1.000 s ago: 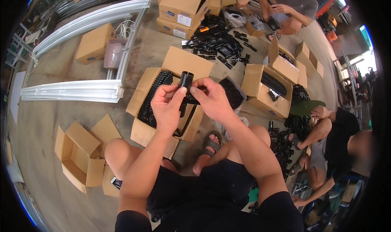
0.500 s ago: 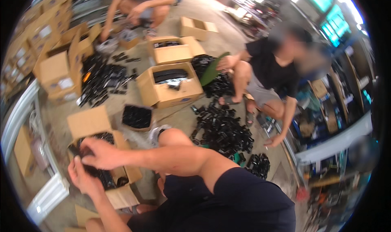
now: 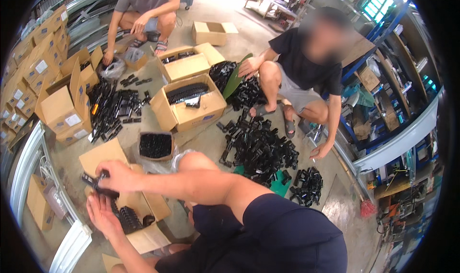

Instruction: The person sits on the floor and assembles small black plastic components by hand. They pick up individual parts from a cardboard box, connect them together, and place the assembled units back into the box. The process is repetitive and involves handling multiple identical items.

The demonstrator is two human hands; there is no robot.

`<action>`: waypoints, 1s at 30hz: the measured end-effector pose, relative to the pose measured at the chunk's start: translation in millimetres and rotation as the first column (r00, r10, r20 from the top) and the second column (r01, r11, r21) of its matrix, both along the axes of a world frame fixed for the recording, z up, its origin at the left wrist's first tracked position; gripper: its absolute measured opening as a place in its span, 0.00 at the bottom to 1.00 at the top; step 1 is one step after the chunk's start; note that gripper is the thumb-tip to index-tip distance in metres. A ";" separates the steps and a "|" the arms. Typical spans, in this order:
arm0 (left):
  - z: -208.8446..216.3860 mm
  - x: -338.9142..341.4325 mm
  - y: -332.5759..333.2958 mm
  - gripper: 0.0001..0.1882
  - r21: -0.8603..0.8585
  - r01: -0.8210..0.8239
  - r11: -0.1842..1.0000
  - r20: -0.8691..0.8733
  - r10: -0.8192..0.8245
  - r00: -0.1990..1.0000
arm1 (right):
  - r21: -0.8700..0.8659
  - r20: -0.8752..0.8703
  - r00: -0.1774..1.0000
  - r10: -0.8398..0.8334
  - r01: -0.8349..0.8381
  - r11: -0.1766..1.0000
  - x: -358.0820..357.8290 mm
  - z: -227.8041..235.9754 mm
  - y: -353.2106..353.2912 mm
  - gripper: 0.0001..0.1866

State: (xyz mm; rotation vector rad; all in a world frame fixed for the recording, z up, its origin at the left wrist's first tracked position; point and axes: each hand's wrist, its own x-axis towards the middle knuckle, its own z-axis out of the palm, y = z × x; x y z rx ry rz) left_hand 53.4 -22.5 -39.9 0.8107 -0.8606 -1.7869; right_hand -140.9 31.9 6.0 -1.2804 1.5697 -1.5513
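Looks only part-way along, judging by the open carton (image 3: 148, 238), with ridged rows of black fittings (image 3: 128, 219) already lying inside toward its near edge. Leaves one held fitting (image 3: 106, 192) above the carton's far-left corner, not yet set down, plus a loose heap of dark parts (image 3: 261, 148) on the floor (image 3: 206, 143), well apart beyond the carton's right edge. Grasps the held fitting in the fingers of the right hand (image 3: 117, 176), back of the hand uppermost, forearm reaching across from the right. Holds the left hand (image 3: 103, 216) just below, fingers extended and gripping nothing visible; contact impossible to tell.
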 end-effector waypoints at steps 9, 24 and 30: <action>17.8 -15.3 14.3 0.21 -0.053 0.144 0.988 0.330 -0.119 0.936 | -0.072 -0.151 0.928 -0.341 0.333 0.940 -94.6 36.9 24.4 0.18; 32.9 15.2 58.3 0.20 -0.048 0.522 0.852 0.567 -0.407 0.716 | 0.537 -0.571 0.737 -0.362 0.668 0.515 -182.4 -14.8 435.4 0.18; 40.2 32.6 67.2 0.20 0.017 0.603 0.798 0.650 -0.467 0.600 | 0.761 -0.646 0.754 -0.124 0.648 -0.026 -154.4 -126.0 716.9 0.20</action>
